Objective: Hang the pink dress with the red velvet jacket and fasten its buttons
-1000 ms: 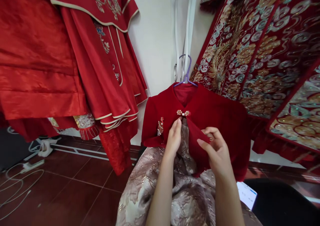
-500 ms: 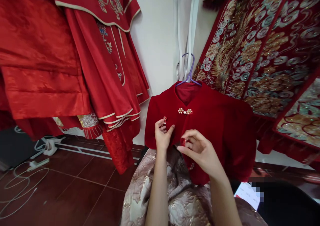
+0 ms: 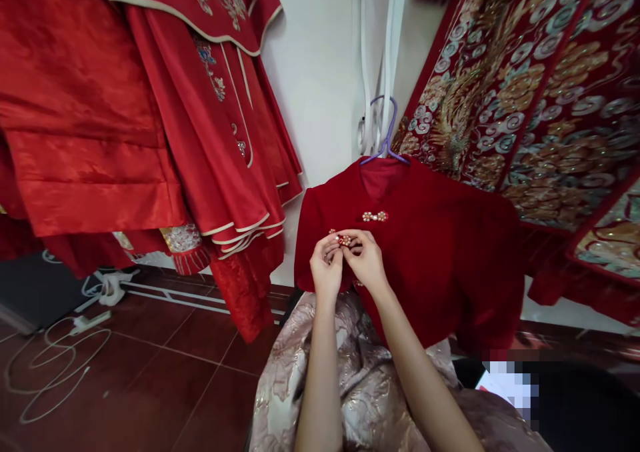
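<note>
A red velvet jacket (image 3: 435, 252) hangs by its shoulders on a purple hanger (image 3: 388, 139). Near its collar, a pearl-and-flower frog button (image 3: 375, 217) joins the two front edges. Lower down, my left hand (image 3: 326, 269) and my right hand (image 3: 367, 262) meet fingertip to fingertip at the jacket front. Both pinch a second frog button (image 3: 345, 240), of which red trim and gold beads show between the fingers. Whether its two halves are hooked together is hidden. A further ornament (image 3: 358, 283) peeks out below my right hand.
Red garments with pale piping (image 3: 235, 139) hang on the left, and an embroidered red gown (image 3: 540, 105) on the right. Patterned fabric (image 3: 280, 379) drapes below my arms. White cables (image 3: 65, 365) lie on the tiled floor, left of a white rack bar (image 3: 200, 305).
My right hand has moved left and up, from the jacket's right front edge to my left hand. Its fingertips now meet the left ones at the frog button. The view has shifted slightly.
</note>
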Demonstrator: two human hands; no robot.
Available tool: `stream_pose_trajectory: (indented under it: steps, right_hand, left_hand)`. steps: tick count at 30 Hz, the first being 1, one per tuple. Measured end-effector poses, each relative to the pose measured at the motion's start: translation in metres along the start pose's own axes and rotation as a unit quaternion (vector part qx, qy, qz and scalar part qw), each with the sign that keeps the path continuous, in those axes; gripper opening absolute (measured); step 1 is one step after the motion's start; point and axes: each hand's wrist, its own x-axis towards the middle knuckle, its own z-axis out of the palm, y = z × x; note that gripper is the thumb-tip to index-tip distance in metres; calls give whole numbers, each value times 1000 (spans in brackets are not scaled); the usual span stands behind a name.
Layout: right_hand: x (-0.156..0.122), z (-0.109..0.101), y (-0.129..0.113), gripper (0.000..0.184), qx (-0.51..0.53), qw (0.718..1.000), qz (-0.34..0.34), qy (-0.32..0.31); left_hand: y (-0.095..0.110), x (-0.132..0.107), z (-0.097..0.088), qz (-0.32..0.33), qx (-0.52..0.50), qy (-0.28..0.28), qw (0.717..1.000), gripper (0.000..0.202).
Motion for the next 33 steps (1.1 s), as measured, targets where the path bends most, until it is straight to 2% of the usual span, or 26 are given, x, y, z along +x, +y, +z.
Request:
stream_pose_trajectory:
  steps: [3,5,8,14,18,24,33]
  right_hand:
    - [2,1,3,35,111,993,35,-33]
    - [2,0,2,32,150,987,41,-47]
    - [1,0,1,27,159,985,38,-47]
    - [0,7,5,29,136,989,45,-19]
    - [4,0,6,34,156,986,59,-18]
    - [8,-17,9,35,63,997,34,8]
    - [3,-13,-6,28,-25,1000,-15,5]
  left_hand:
    - [1,-2,3,-10,8,1,1000,26]
    - [2,-4,4,-19,13,-2,1000,28]
    - [3,-6,6,-18,15,-4,1000,28]
    - [2,-6,5,-20,11,3,1000,25]
    - [-2,-3,4,-55,-36,-10,998,29]
    - [-4,-1,1,-67,-57,-4,996,32]
    - [-2,-4,3,-30,-7,20,999,27]
